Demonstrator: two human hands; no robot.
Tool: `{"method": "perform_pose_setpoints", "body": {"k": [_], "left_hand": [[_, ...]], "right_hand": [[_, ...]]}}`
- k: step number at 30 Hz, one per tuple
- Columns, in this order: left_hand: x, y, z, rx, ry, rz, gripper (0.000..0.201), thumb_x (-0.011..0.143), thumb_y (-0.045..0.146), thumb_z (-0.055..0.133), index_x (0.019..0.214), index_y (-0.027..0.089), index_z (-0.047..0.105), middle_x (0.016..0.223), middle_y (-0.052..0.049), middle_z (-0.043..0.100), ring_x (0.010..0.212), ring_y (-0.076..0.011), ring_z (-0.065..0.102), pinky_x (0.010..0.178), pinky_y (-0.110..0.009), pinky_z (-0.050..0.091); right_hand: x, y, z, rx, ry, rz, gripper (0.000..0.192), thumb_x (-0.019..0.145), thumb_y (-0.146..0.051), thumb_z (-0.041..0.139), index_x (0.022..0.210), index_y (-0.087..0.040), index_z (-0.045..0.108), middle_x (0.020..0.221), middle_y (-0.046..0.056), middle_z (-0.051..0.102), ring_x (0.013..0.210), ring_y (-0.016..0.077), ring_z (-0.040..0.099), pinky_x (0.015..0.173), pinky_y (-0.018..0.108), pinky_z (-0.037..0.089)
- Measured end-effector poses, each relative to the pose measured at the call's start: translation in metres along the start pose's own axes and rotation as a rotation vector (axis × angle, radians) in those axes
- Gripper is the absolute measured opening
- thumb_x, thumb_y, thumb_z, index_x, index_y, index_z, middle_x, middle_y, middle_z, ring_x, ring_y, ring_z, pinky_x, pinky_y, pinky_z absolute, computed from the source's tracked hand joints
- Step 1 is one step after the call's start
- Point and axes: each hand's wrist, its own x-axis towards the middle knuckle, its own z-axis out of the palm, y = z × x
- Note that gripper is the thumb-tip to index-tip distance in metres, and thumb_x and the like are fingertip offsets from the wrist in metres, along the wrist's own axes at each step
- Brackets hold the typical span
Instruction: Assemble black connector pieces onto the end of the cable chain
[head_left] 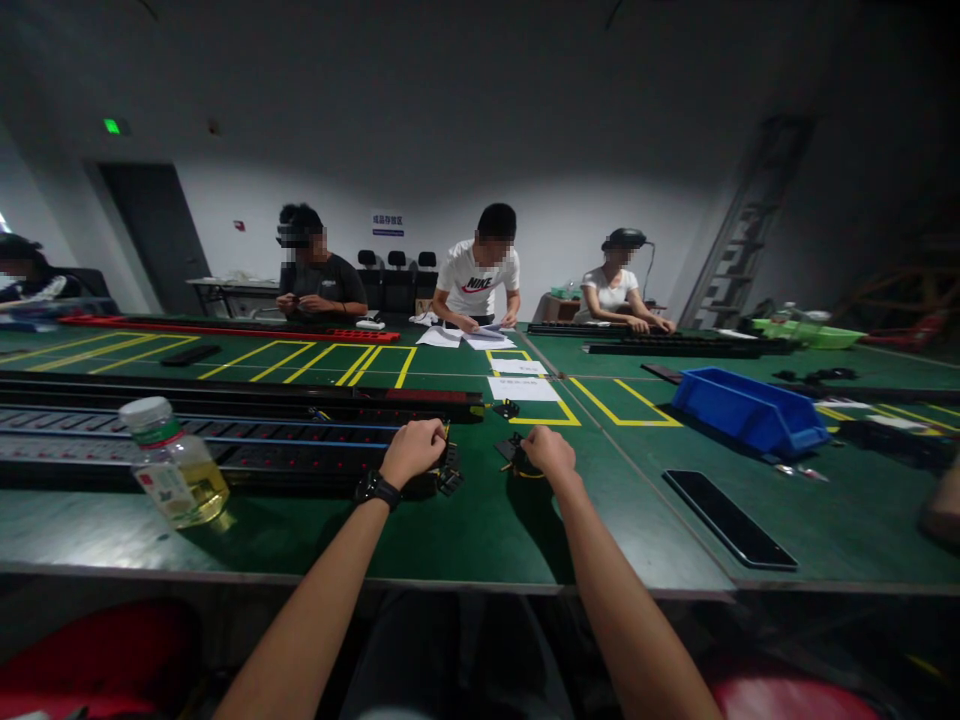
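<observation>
Leftmost, a bottle (174, 468) of yellow liquid stands before the long black chain track (225, 440). At the track's right end the left hand (414, 450) is clenched on its end link; just right of it, the right hand (547, 452) grasps a small black part (513, 452). Farther right sits a blue bin (750, 410).

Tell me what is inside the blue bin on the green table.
The blue bin sits tilted, its open top facing away from the camera. Only its outer walls and a strip of the inner rim show. Nothing rises above the rim; whatever lies inside is hidden by the near wall.
</observation>
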Motion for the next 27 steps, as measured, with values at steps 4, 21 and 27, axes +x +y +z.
{"method": "perform_pose_setpoints", "body": {"k": [4,21,27], "left_hand": [[0.0,0.0,0.0,-0.003,-0.003,-0.006,0.022,0.09,0.02,0.053,0.094,0.024,0.074,0.093,-0.005,0.077,0.085,-0.0206,0.07,0.075,-0.027,0.047],[0.0,0.001,0.0,-0.003,0.005,0.007,0.021,0.089,0.019,0.054,0.092,0.024,0.074,0.093,-0.005,0.078,0.087,-0.0212,0.071,0.077,-0.028,0.049],[0.0,0.001,-0.001,-0.002,-0.003,0.005,0.022,0.09,0.02,0.053,0.093,0.024,0.074,0.095,-0.005,0.078,0.088,-0.0208,0.071,0.078,-0.028,0.049]], "right_hand": [[0.003,0.01,0.0,0.01,0.061,0.081,0.037,0.097,-0.032,0.051,0.126,-0.019,0.068,0.124,0.019,0.072,0.114,0.0331,0.069,0.089,0.042,0.051],[0.005,0.012,0.002,0.194,-0.286,-0.501,0.016,0.083,-0.035,0.077,0.079,-0.02,0.077,0.078,0.005,0.077,0.072,0.0197,0.071,0.061,0.025,0.045],[-0.003,0.001,0.005,0.286,-0.224,-0.589,0.013,0.083,-0.031,0.076,0.079,-0.02,0.07,0.074,0.003,0.075,0.062,0.0163,0.068,0.057,0.024,0.043]]}}
